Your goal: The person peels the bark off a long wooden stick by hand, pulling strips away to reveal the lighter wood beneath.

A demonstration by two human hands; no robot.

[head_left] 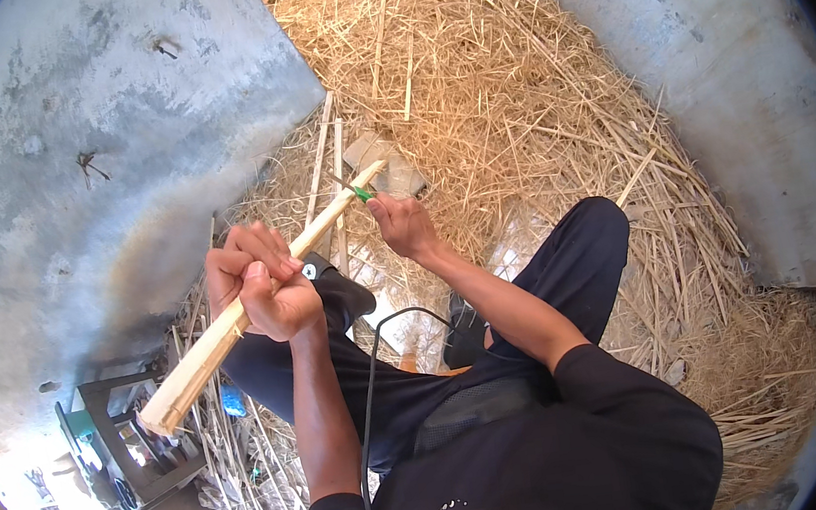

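Note:
My left hand point(266, 286) is closed around a long pale length of split bamboo or wood point(201, 367). The piece slants from its thick end at the lower left up to a narrow tip near the middle. In my right hand point(403, 225), the fingers are wrapped round the green handle of a small knife point(362, 194). Its thin dark blade lies across the piece, close to the narrow tip. Most of the handle is hidden in my fist.
Straw-like shavings point(498, 73) heap up ahead and to the right, with long strips point(320, 159) among them. A flat block point(387, 157) lies beyond the tip. Bare walls point(111, 118) rise on both sides. A wooden frame point(132, 438) stands lower left; a black cable point(374, 380) crosses my lap.

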